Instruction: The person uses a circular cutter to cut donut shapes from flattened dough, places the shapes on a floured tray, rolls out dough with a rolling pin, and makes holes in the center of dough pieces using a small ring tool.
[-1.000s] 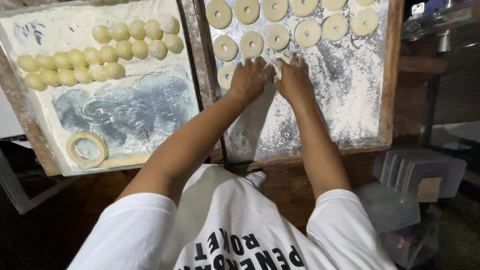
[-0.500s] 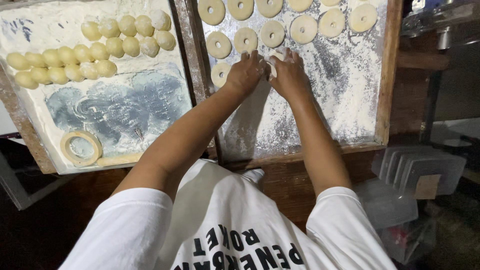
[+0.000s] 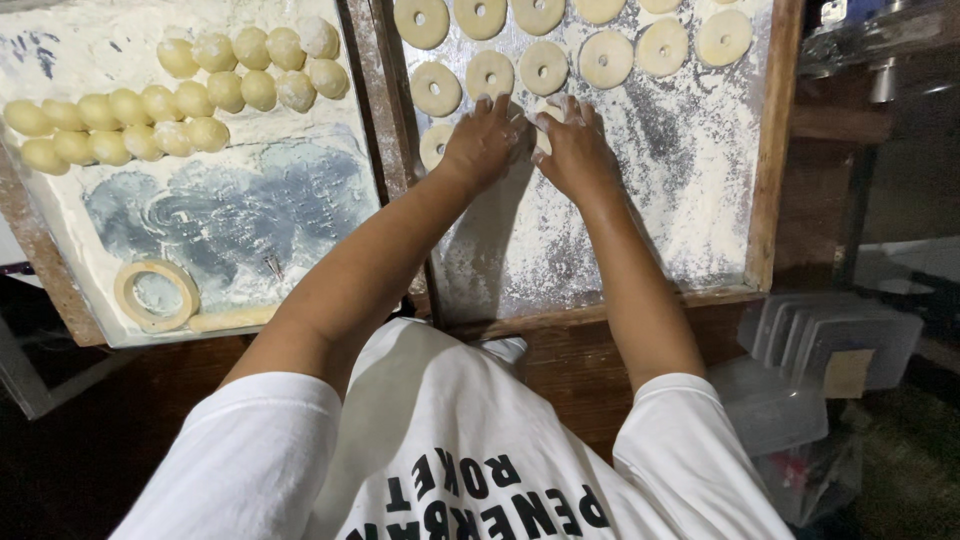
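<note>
My left hand and my right hand rest side by side on a floured wooden tray. Their fingertips meet over a small pale dough piece, which they pinch between them; most of it is hidden by the fingers. Rows of ring-shaped dough pieces lie on the tray just beyond the hands. One more ring shows partly under my left wrist.
A second floured board on the left carries several round dough balls and a round ring cutter near its front edge. Stacked plastic containers sit at the lower right. A dark wooden bench edge runs below the tray.
Both hands stay together on the same spot of the tray, fingers working slightly. The view has shifted a little, nothing else has moved.
</note>
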